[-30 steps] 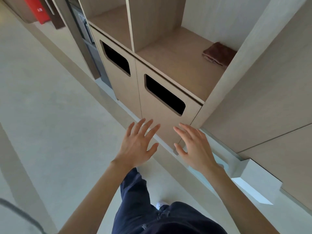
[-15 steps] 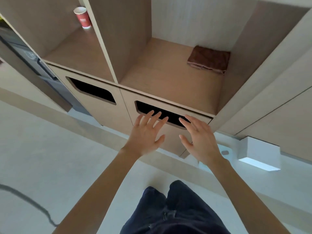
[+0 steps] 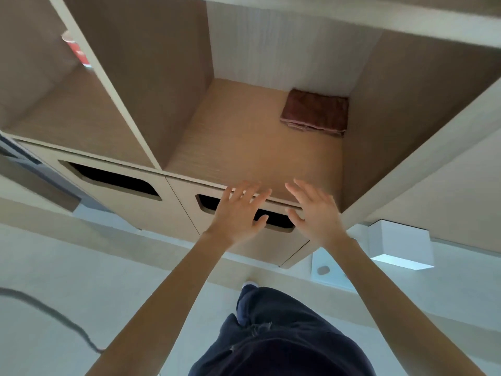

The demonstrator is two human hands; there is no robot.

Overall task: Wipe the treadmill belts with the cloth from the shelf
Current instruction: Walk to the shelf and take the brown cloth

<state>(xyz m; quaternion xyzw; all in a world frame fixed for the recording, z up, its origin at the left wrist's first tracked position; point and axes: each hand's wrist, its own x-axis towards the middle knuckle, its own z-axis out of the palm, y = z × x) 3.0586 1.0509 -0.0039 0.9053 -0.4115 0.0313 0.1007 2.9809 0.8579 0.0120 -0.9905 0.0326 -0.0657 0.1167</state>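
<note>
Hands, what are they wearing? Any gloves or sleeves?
No gloves. The left hand and right hand are bare, with no rings, watch or bracelets showing. No sleeves reach into view. Lower down, dark navy trousers show.

A red paper cup stands far left. A left cabinet door and a right cabinet door have dark slots. A white box sits right; a dark cable lies near left on the floor.

A dark brown cloth, folded into a neat rectangle, lay flat on the wooden shelf, in the back right corner of its open compartment.
</note>
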